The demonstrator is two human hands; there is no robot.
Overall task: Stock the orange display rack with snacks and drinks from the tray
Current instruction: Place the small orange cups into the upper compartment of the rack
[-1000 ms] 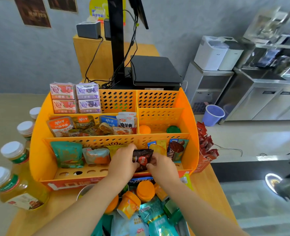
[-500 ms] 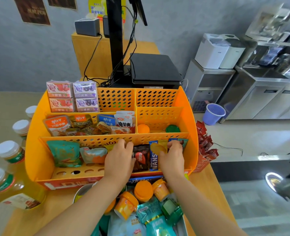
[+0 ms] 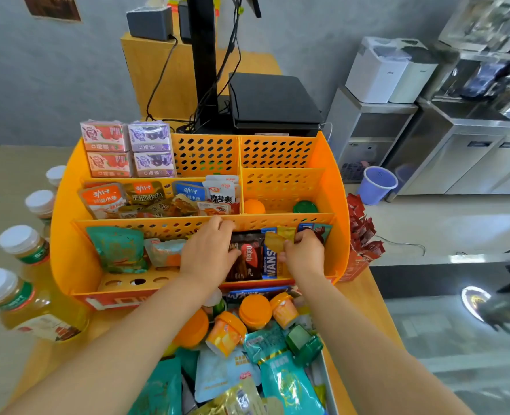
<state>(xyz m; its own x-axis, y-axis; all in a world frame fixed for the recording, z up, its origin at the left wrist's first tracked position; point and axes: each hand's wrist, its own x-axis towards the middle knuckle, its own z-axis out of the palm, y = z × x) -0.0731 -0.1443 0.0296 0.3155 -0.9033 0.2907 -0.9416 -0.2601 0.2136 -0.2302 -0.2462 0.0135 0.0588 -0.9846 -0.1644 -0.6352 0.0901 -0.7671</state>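
Observation:
The orange display rack (image 3: 68, 205) stands on the wooden counter, its three tiers holding boxes and snack packets. Both my hands are in the front tier. My left hand (image 3: 207, 253) holds the left edge of a dark brown wafer packet (image 3: 247, 259) standing upright there. My right hand (image 3: 303, 254) pinches a yellow snack packet (image 3: 274, 241) next to a blue wafer pack (image 3: 270, 262). The tray (image 3: 327, 381) sits in front of the rack, heaped with teal and yellow packets, orange-lidded cups (image 3: 255, 310) and a green container (image 3: 303, 344).
Several juice bottles with white caps (image 3: 17, 241) line the counter to the rack's left. A red sachet box (image 3: 360, 235) stands at its right. A black register and monitor pole (image 3: 274, 103) sit behind. The counter edge drops off on the right.
The dark wafer packet went from held between both hands to standing in the front tier. My right hand moved right onto the yellow packet; my left stays on the wafer packet.

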